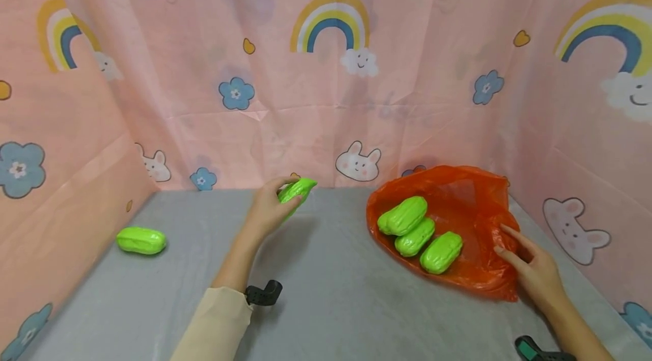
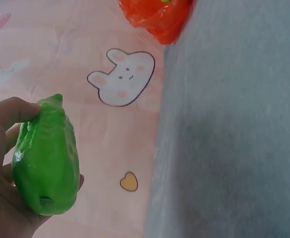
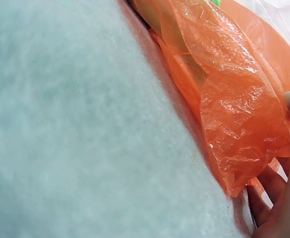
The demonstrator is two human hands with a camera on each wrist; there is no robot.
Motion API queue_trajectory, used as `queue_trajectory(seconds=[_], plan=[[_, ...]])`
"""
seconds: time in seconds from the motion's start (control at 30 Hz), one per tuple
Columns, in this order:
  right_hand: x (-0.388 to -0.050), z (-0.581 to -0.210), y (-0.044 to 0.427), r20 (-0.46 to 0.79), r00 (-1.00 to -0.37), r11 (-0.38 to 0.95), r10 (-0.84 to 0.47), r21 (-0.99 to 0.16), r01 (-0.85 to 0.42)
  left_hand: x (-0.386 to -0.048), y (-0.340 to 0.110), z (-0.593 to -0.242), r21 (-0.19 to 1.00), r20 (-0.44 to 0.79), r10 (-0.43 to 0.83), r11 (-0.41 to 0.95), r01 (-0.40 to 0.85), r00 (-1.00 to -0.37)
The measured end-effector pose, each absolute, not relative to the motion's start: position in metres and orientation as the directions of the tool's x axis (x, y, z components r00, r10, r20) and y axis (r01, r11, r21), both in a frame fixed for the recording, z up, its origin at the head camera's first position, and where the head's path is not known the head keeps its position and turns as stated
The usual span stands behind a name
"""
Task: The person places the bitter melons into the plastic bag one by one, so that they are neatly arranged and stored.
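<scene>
My left hand (image 1: pixel 272 202) holds a glossy green gourd-like fruit (image 1: pixel 300 188) above the back of the table, its pointed tip up to the right. In the left wrist view the thumb and fingers wrap around that fruit (image 2: pixel 46 158). At the right lies a red plastic bag (image 1: pixel 474 208) with its mouth spread. Several similar green fruits (image 1: pixel 441 252) rest inside it. My right hand (image 1: pixel 540 270) grips the bag's right side; in the right wrist view the thumb is on the plastic (image 3: pixel 249 114) and the other fingers are partly hidden beneath it.
Another green fruit (image 1: pixel 141 240) lies on the grey table cover (image 1: pixel 326 304) at the left. A pink printed curtain (image 1: pixel 285 140) hangs behind the table and along both sides. Each wrist wears a dark device, such as the one on the left wrist (image 1: pixel 264 293).
</scene>
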State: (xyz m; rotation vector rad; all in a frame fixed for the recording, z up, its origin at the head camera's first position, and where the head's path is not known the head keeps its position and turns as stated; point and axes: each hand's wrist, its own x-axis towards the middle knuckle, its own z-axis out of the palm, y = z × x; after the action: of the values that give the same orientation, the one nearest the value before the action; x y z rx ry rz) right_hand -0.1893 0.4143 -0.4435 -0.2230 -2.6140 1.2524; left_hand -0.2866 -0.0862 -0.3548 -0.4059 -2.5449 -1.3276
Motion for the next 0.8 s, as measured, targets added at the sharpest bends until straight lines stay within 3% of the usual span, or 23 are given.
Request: queue_trajectory(seconds=[0.8], plan=[[-0.188, -0.444, 0.412, 0.135, -0.961, 0.622, 0.243, -0.781, 0.048, -0.281, -0.011, -0.335, 0.782, 0.329, 0.235, 0.475, 0.404, -0.915]])
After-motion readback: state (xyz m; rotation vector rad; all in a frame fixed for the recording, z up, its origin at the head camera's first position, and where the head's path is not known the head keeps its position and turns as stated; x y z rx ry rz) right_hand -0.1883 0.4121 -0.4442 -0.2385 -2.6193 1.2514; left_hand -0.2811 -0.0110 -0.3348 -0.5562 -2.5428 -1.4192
